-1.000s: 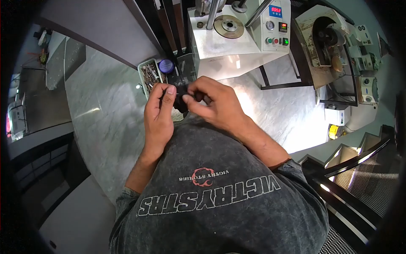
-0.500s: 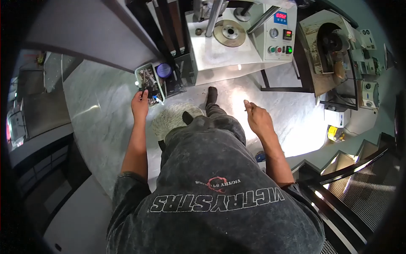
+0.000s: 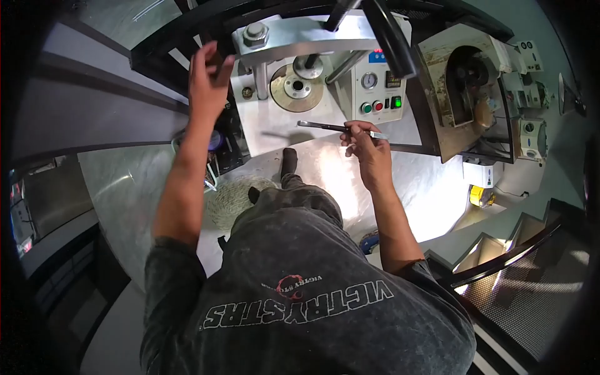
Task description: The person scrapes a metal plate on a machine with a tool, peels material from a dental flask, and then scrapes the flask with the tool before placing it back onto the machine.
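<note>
Rod middle hidden under right fingers; tray mostly behind left forearm.

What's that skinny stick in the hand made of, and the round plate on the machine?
The skinny stick in the right hand looks like bare metal, probably steel: silvery grey with a bright glint. The round plate seems metal too, dull tan like brass or worn steel, with shiny ring marks.

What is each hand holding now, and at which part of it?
The right hand pinches a thin metal tool near its right end. The left hand is raised by the press head; whether it holds anything cannot be told.
</note>
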